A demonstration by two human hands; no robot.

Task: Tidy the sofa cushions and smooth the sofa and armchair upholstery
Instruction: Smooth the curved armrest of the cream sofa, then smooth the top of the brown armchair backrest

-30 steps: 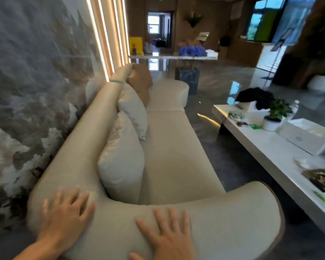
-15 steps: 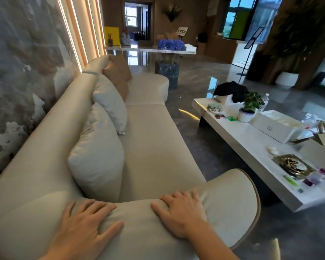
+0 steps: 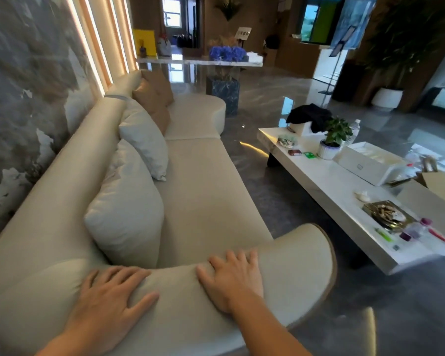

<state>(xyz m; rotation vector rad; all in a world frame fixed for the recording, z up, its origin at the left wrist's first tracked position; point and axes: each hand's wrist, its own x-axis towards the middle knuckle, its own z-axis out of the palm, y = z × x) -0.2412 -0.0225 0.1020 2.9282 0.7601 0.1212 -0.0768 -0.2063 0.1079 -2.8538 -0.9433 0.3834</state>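
A long cream sofa (image 3: 203, 191) runs away from me along the left wall. Both my hands lie flat on its near curved armrest (image 3: 296, 268), palms down and fingers spread. My left hand (image 3: 108, 299) rests toward the backrest side, my right hand (image 3: 231, 278) nearer the armrest's rounded end. Neither holds anything. Two cream cushions lean on the backrest, a big one (image 3: 125, 214) just beyond my hands and a smaller one (image 3: 145, 140) behind it. Further back stand brown cushions (image 3: 154, 96).
A low white coffee table (image 3: 332, 183) stands to the right, cluttered with a potted plant (image 3: 332, 140), a white box (image 3: 368, 163), a tray and small items. Glossy grey floor lies between sofa and table. A counter with blue flowers (image 3: 226, 53) is at the back.
My hands have slid along the armrest: the right one toward the rounded end, the left one from the backrest corner onto the armrest top. The view has swung right.
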